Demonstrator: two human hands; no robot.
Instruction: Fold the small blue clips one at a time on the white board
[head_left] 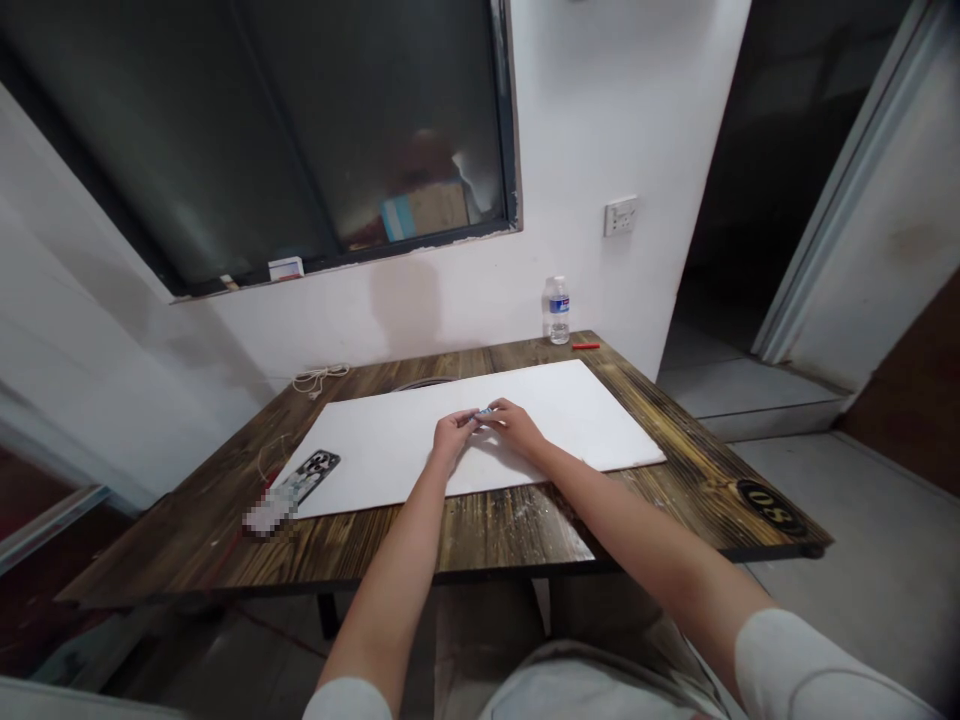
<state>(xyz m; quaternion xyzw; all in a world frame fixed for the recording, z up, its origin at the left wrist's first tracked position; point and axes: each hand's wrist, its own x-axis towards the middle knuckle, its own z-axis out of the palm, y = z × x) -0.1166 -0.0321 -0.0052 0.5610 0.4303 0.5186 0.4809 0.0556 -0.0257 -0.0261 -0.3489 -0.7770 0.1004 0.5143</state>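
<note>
My left hand and my right hand meet over a large white board. Between their fingertips is a small blue-and-white object, too small and too covered by fingers to name. Both hands are closed in a pinch, one from each side of it. The board lies flat on a dark wooden table, and the hands cast a shadow on it.
A phone lies over the board's left edge. At the back stand a water bottle and, beside it, a red stick-like item. A coiled white cable lies back left. The wall with a window rises behind.
</note>
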